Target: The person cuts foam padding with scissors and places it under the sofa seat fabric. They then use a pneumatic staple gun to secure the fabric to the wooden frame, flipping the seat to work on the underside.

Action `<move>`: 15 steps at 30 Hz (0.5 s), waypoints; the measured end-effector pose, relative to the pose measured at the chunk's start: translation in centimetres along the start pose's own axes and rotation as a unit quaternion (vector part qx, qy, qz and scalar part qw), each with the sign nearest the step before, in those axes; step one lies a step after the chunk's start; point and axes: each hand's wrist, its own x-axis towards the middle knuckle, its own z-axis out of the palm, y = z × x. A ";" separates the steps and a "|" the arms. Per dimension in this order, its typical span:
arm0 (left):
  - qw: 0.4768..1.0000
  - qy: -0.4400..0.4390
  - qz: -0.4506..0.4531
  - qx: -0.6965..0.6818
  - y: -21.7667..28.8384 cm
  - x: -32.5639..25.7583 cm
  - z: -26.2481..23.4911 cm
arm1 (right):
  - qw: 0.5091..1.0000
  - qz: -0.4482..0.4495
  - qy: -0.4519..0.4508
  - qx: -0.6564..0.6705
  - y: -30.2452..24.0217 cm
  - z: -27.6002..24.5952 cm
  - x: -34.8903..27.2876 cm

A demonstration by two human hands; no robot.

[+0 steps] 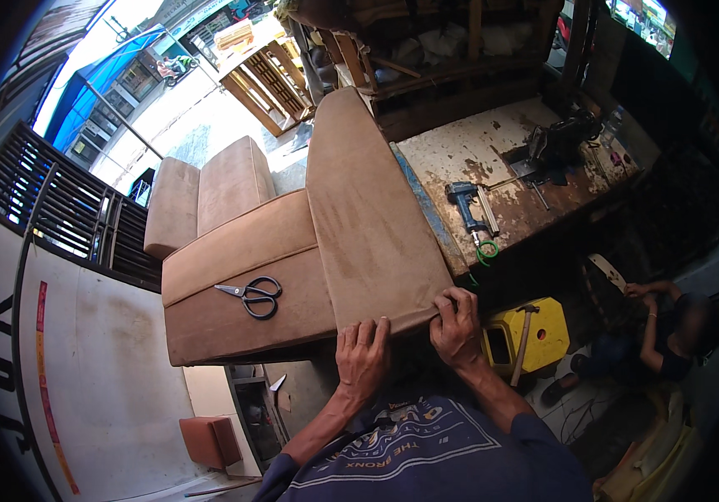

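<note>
A long brown upholstered cushion (364, 201), narrowing toward its far end, stretches away from me over another upholstered piece (246, 259). At its near edge my left hand (364, 360) is closed, fingers curled over the fabric near the left corner. My right hand (457, 328) grips the near right corner, with the fingers bent and pressed on the fabric. Both thumbs are mostly hidden from view. Black-handled scissors (255, 294) lie on the upholstered piece, left of the long cushion.
To the right, a worn workbench (493, 142) carries a blue staple gun (466, 205) with a green hose and a dark sewing machine (556, 142). A hammer (523, 339) rests on a yellow stool (552, 322). Another person (657, 335) sits at right. Brown cushions (230, 180) stand beyond.
</note>
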 end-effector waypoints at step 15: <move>0.978 -0.166 -0.112 -0.058 -3.1 4.0 0.9 | 0.986 -0.094 -0.120 0.065 3.2 -0.1 4.4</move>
